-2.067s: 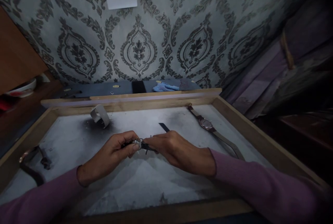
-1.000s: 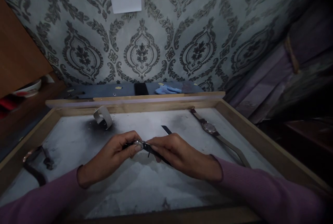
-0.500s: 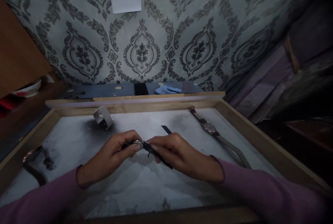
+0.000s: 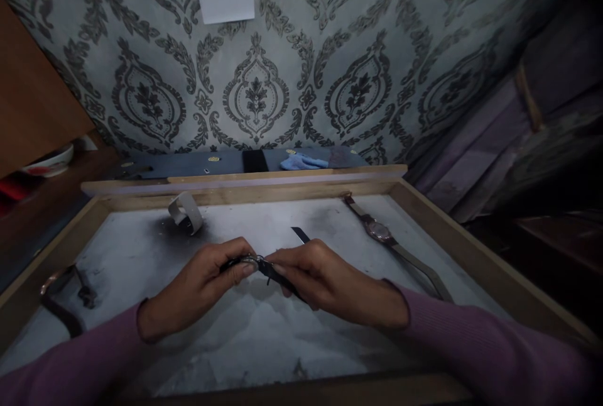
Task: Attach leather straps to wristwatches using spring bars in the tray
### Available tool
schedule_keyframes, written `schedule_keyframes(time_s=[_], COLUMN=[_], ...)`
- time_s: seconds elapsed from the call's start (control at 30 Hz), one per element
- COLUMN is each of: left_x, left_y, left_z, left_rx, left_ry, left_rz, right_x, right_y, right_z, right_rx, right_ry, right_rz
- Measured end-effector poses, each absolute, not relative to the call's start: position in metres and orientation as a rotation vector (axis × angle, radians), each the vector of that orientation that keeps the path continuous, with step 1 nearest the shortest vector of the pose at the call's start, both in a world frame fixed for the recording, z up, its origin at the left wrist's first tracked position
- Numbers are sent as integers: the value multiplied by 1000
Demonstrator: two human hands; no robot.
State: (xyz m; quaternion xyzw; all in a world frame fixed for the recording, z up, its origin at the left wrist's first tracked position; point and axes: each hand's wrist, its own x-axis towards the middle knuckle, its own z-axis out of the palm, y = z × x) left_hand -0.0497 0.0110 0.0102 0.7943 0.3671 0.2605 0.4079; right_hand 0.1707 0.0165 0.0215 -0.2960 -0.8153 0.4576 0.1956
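A wristwatch with a small silvery case and a black strap is held between both hands above the white surface. My left hand is closed on its case end, thumb and forefinger pinching it. My right hand pinches the black strap beside the case, and my fingers hide part of it. A thin dark piece sticks down below the join. Behind my right hand, a dark flat strip with a pale edge shows only in part.
A wooden-framed tray surrounds the work. In it lie a watch with a long grey strap, a curled white band and a dark-strapped watch. Beyond the rim are a blue cloth and a patterned wall.
The watch case has tilted slightly in my left hand, so less of its face shows. The black strap has shifted a little within my right hand. The tray's things stay put.
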Motion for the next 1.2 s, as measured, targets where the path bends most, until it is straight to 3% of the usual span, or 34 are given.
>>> schedule_keyframes(time_s=[0.33,1.2], left_x=[-50,-50], left_y=[15,13], left_z=[8,10], left_rx=[1929,1996], left_ry=[926,895], left_rz=[645,645], right_x=[171,173], right_y=[15,14], right_z=[21,21], right_rx=[-772,-833], right_ry=[-2361,-2358], right_rz=[1042,1233])
